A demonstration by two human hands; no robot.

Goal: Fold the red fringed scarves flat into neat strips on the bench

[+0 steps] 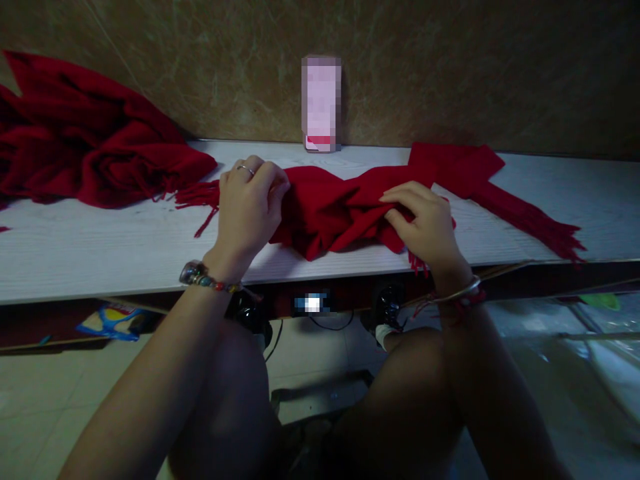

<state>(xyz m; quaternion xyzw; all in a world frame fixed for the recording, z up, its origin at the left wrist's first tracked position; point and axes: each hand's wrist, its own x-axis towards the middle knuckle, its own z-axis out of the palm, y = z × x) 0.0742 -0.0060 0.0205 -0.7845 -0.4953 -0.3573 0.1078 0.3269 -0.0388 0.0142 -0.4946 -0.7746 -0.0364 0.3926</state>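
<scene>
A red fringed scarf (335, 207) lies bunched across the middle of the white wood-grain table (125, 247). My left hand (250, 200) is closed on the scarf's left part, fingers curled with the thumb against them; fringe hangs out to its left. At the scarf's right part, my right hand (420, 217) pinches a fold between thumb and fingers, and a little fringe shows below it. Behind my right hand is a folded red scarf (450, 170) whose fringed end stretches toward the table's right. Whether it joins the bunched scarf I cannot tell.
A heap of red fabric with fringe (100, 147) fills the table's left end. A phone (321, 103), its screen blurred, leans upright on the brown marbled wall (225, 67). Beneath the table are a blue-edged packet (113, 323), cables and my shoes; clear plastic lies at lower right.
</scene>
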